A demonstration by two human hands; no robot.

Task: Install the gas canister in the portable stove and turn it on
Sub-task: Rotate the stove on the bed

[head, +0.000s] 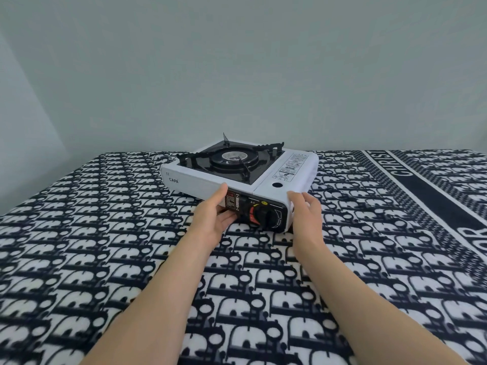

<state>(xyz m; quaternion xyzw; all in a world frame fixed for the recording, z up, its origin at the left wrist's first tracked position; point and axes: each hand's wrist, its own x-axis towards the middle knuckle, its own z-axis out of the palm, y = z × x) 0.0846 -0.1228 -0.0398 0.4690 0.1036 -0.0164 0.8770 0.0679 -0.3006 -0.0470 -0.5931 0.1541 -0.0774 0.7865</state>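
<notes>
A white portable stove (195, 179) with a black burner (233, 157) sits on a patterned blanket, one corner turned toward me. Its canister compartment lid (287, 171) on the right is closed, and no gas canister is in sight. The black control panel carries a black and red knob (259, 213). My left hand (214, 214) grips the stove's front edge left of the panel, thumb on top and fingers under. My right hand (305, 210) holds the stove's near right corner, thumb on the lid's edge.
The black and white patterned blanket (105, 259) covers the whole surface around the stove. A dark band with white lettering (432, 196) runs across it on the right. A pale plain wall (237, 75) rises directly behind.
</notes>
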